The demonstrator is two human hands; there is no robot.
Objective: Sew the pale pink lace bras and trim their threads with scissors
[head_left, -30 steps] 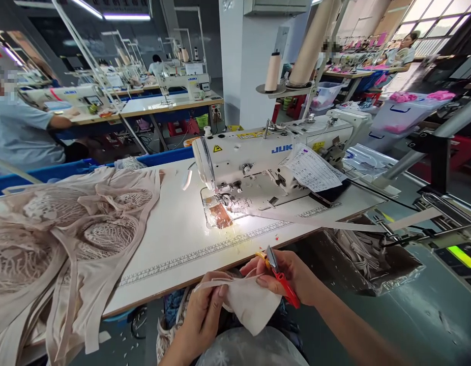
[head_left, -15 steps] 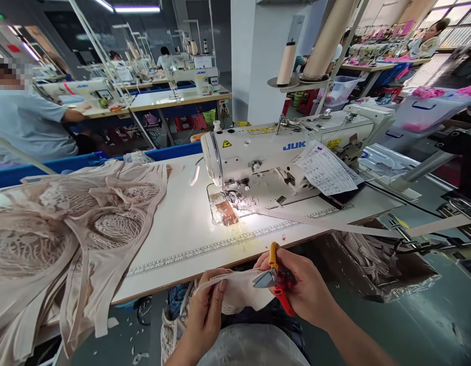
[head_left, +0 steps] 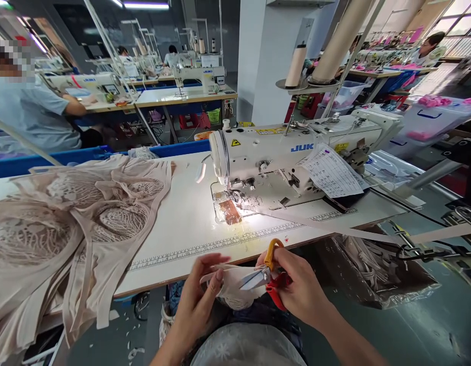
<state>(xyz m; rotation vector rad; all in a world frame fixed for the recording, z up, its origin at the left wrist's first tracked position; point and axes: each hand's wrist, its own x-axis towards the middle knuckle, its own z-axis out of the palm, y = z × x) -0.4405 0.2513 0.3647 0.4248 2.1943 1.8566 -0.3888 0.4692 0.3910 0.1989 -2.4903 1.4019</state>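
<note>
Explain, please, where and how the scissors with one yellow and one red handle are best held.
Probably by the yellow handle and red handle, from the right: the pointed metal blades extend left, toward the beige cloth, making that side riskier.

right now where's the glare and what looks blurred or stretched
Head view: lamp glare whitens the tabletop beneath the sewing machine's needle; head view: windows at upper right are overbright; head view: the left hand's fingertips look slightly soft, while the scissors read clearly; head view: the large thread cone leans, probably wide-angle distortion.
</note>
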